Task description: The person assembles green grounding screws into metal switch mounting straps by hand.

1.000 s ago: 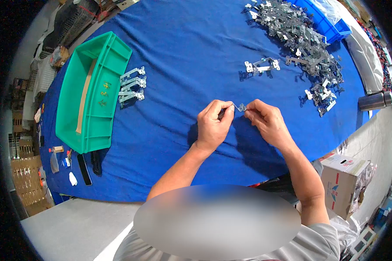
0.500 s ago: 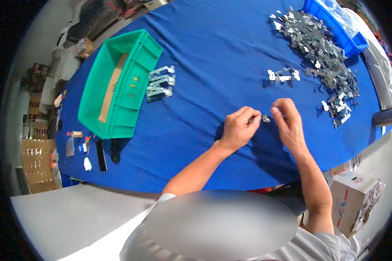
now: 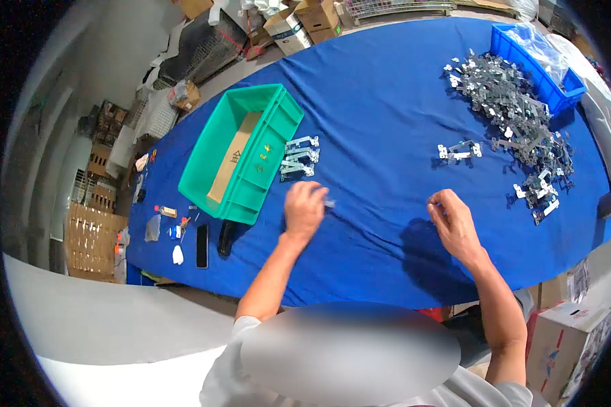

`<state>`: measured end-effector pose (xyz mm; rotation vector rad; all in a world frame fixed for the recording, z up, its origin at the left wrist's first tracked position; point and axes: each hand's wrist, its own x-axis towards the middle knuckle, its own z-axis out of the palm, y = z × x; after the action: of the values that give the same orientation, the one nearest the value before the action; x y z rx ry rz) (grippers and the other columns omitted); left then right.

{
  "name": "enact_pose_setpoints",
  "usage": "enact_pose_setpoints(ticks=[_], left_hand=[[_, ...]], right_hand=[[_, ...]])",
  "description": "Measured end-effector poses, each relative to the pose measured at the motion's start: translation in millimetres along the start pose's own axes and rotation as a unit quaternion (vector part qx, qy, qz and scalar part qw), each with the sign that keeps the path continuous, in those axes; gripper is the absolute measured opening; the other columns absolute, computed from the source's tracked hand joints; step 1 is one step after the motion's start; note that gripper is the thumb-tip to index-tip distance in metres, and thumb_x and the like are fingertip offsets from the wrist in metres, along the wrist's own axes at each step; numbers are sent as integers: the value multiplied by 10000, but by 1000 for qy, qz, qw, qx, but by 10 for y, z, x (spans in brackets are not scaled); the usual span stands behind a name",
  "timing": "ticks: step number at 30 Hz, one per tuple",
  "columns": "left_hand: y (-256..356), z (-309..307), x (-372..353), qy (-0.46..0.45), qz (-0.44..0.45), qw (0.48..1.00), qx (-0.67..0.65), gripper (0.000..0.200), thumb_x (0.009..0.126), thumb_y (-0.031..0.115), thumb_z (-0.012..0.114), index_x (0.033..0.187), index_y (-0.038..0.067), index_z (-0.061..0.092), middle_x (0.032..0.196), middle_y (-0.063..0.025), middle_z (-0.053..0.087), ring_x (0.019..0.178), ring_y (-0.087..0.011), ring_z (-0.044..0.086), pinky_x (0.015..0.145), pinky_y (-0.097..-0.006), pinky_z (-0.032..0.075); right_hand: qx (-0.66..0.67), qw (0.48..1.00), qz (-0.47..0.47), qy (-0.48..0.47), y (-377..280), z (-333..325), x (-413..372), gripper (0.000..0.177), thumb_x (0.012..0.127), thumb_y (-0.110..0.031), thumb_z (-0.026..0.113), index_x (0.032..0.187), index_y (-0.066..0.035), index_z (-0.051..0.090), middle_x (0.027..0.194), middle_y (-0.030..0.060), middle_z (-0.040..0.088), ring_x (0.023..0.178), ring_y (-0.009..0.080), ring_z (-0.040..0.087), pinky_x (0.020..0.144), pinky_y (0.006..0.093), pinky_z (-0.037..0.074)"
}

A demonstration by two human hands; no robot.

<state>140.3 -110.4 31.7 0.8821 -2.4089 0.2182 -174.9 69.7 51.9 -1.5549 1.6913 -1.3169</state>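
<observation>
Blue cloth (image 3: 380,115) covers the broad table, lightly creased. Toward its left side sits a green bin (image 3: 242,202), a cardboard strip (image 3: 233,159) inside. At the far right, a heap of metal brackets (image 3: 512,105) spreads beside a blue bin (image 3: 531,73) holding clear plastic film (image 3: 538,49).

Right hand (image 3: 457,228): above the cloth, left of the heap's near end. Thumb and fingers loosely curled, slightly parted; nothing seen between them. Left hand (image 3: 303,210): near the green bin's right side, fingers bent and drawn together. Grip nearly closed, on a small metal piece (image 3: 328,203) that shows past the fingertips on the right. Piece is blurred; exact shape cannot be told.

Smaller items: a row of brackets (image 3: 300,159) lies just right of the green bin, beyond the left hand. A small bracket group (image 3: 460,152) lies apart, between row and heap. Black phone (image 3: 202,246) lies nearer the table's left edge, a white scrap (image 3: 178,255) beside it.
</observation>
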Motion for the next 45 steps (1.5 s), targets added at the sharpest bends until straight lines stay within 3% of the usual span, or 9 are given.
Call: enact_pose_setpoints(ticks=[8,14,18,22,26,29,33,40,45], left_hand=[[-775,154,73,28,42,990,133,133,820,74,711,944,120,725,879,-57,602,834,-267,608,700,-384,527],[-704,228,136,-40,-3,986,160,327,806,22,653,1131,62,652,1039,-122,590,968,-332,592,801,-442,526],[-312,51,206,-57,-22,989,136,418,752,-19,573,1165,7,634,1096,-175,606,1058,-397,580,936,-487,490],[416,260,615,-16,17,998,-50,342,785,-13,611,1121,11,674,1069,-172,654,1037,-370,605,899,-471,506],[1254,740,1081,-24,96,978,-183,353,876,101,704,1215,15,659,1215,-202,645,1142,-378,598,976,-458,487],[1730,1020,1437,1,158,975,-153,430,884,176,732,1272,20,635,1322,-207,588,1214,-399,559,997,-480,492],[2406,1251,1715,22,262,937,-230,510,856,245,772,1298,45,615,1323,-213,571,1212,-406,551,1011,-479,480],[4108,1251,1950,-13,347,906,-242,664,806,490,789,1335,131,606,1365,-227,537,1246,-409,517,998,-512,452],[4294,1617,1996,-43,335,917,-212,504,788,269,758,1264,155,640,1277,-147,582,1261,-376,504,933,-498,459]], right_hand=[[-33,998,-56,-14,28,26,-47,101,945,-92,608,985,-6,573,935,217,627,881,431,628,765,493,510],[-33,997,-63,-14,108,62,-53,135,959,-148,594,1000,-24,559,925,212,637,889,444,634,752,523,512],[-23,999,-40,-20,81,21,-45,137,965,-161,584,986,-28,557,923,204,642,899,439,643,760,534,516],[-16,999,-50,-1,-1,-41,-43,138,961,-158,592,985,-28,555,929,192,636,880,430,642,741,529,514],[-3,993,-97,71,-34,-120,-8,110,956,-130,595,977,-30,552,917,195,628,872,428,639,732,521,512],[-14,980,-139,142,-93,-251,3,110,945,-111,615,993,-31,557,894,195,610,866,425,635,736,503,515],[4,931,-222,290,-195,-509,56,161,913,-122,677,1001,-36,574,864,156,603,814,385,660,701,466,535],[-47,907,-273,317,-343,-682,5,141,880,-109,707,925,-55,584,815,93,599,708,272,676,586,387,543],[-43,898,-276,339,-316,-720,32,134,871,-105,705,912,-59,585,796,85,591,690,256,671,563,383,537]])
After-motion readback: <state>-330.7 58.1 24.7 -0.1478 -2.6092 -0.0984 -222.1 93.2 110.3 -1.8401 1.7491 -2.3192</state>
